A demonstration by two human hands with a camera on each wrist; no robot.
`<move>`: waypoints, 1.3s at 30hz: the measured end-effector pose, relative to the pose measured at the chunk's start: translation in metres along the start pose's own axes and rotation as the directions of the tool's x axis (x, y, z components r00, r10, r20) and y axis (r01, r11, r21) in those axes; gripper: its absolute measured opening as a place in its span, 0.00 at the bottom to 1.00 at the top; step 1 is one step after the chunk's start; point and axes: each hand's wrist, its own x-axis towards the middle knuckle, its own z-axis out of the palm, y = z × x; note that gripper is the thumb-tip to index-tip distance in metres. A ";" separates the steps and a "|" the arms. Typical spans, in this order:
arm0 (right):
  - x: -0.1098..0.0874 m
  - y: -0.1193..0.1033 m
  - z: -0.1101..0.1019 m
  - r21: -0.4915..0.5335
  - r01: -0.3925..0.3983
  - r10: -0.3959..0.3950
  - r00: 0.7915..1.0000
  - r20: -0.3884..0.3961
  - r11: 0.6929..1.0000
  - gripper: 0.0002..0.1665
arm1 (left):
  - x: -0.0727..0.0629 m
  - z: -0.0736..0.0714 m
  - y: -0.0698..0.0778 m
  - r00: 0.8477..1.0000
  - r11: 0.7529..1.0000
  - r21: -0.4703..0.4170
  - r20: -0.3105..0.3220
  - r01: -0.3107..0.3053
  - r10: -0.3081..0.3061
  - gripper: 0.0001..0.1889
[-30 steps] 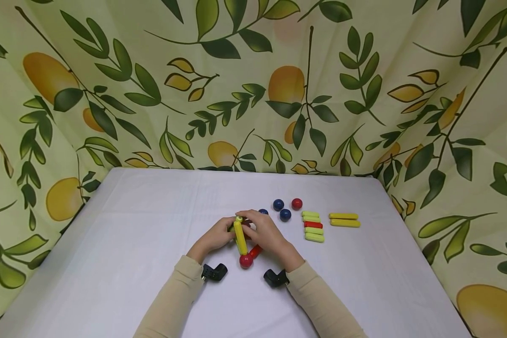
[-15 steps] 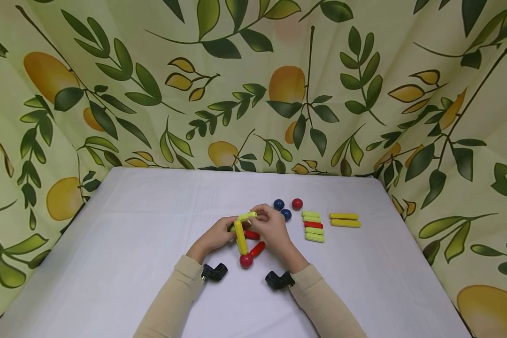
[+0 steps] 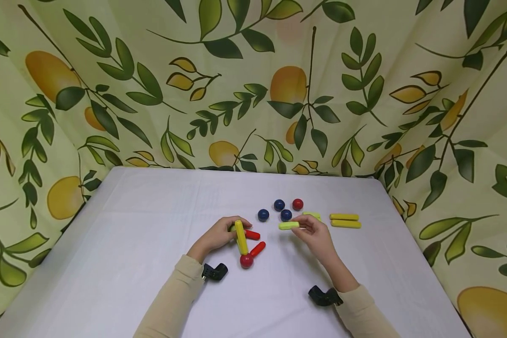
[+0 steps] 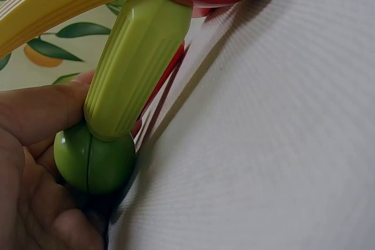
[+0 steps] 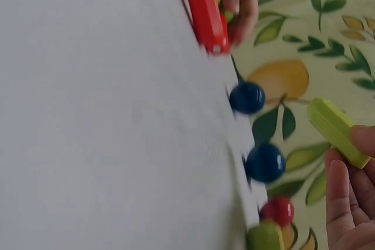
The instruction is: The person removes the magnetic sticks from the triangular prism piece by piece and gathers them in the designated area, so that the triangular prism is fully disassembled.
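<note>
Shifted right, unattached: short yellow-green plastic-looking stick [image 3: 289, 226], pinched by right hand [image 3: 317, 233] | left hand [image 3: 219, 234] grips glossy green ball [image 4: 96, 165] on white table [image 3: 160, 206] | joined: shiny red ball [image 3: 247, 261], long yellow stick [image 3: 241, 238], short red stick [image 3: 257, 249] | loose: three blue balls [image 3: 263, 215], second red ball [image 3: 297, 204], two yellow bars [image 3: 345, 224]

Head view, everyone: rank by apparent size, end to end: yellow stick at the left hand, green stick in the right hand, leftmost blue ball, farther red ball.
1. Yellow stick
2. Green stick
3. Blue ball and red ball: too alike to rank
</note>
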 end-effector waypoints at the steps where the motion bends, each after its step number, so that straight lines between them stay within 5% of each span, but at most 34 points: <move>1: -0.003 0.003 -0.007 -0.008 -0.006 0.006 1.000 -0.016 1.000 0.16 | 0.000 0.000 0.000 1.000 1.000 0.001 0.000 -0.005 0.005 0.20; 11: -0.030 0.031 -0.049 -0.203 -0.118 0.100 0.990 -0.094 0.972 0.15 | 0.001 0.001 0.001 1.000 1.000 -0.017 -0.005 0.002 -0.002 0.20; 18: -0.036 0.044 -0.050 -0.527 0.031 -0.105 0.988 -0.112 0.849 0.13 | 0.002 0.001 0.003 1.000 1.000 -0.016 -0.010 0.017 -0.017 0.19; 26: -0.037 0.047 -0.051 -0.648 0.080 -0.205 0.971 -0.120 0.757 0.13 | 0.001 0.001 0.004 1.000 1.000 -0.023 -0.005 0.004 -0.004 0.20; 30: -0.038 0.043 -0.051 -0.645 0.089 -0.233 0.962 -0.141 0.759 0.15 | 0.001 0.001 0.004 1.000 1.000 -0.020 -0.005 0.008 -0.008 0.20; 34: -0.037 0.032 -0.044 -0.584 0.140 -0.268 0.954 -0.137 0.799 0.19 | 0.000 0.002 0.004 1.000 1.000 -0.019 -0.003 0.018 -0.018 0.20; 39: -0.027 0.010 -0.018 -0.456 0.275 -0.303 0.953 0.013 0.846 0.21 | -0.002 0.002 0.002 1.000 1.000 -0.018 0.005 -0.006 0.006 0.21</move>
